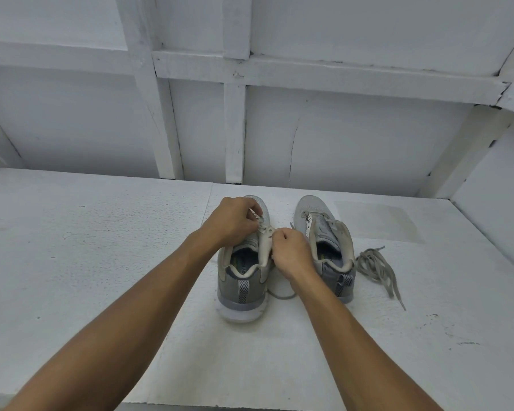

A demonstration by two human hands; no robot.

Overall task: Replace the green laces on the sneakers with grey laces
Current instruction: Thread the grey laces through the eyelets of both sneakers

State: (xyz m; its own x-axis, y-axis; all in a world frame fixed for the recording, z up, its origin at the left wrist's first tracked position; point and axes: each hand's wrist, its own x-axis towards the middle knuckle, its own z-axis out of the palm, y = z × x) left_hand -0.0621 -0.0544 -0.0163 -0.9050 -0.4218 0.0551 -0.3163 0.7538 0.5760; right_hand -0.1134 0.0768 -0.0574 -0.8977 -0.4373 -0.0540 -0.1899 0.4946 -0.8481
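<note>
Loose greyish lace bundle (374, 264) just beside one grey sneaker (312, 206)

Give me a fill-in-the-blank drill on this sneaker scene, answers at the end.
1. The left sneaker and right sneaker point their ___ at the wall.
2. The left hand and right hand both pinch at the lace on the ___ sneaker.
3. A loose lace bundle lies beside the ___ sneaker.
Missing words: toes; left; right.
</note>
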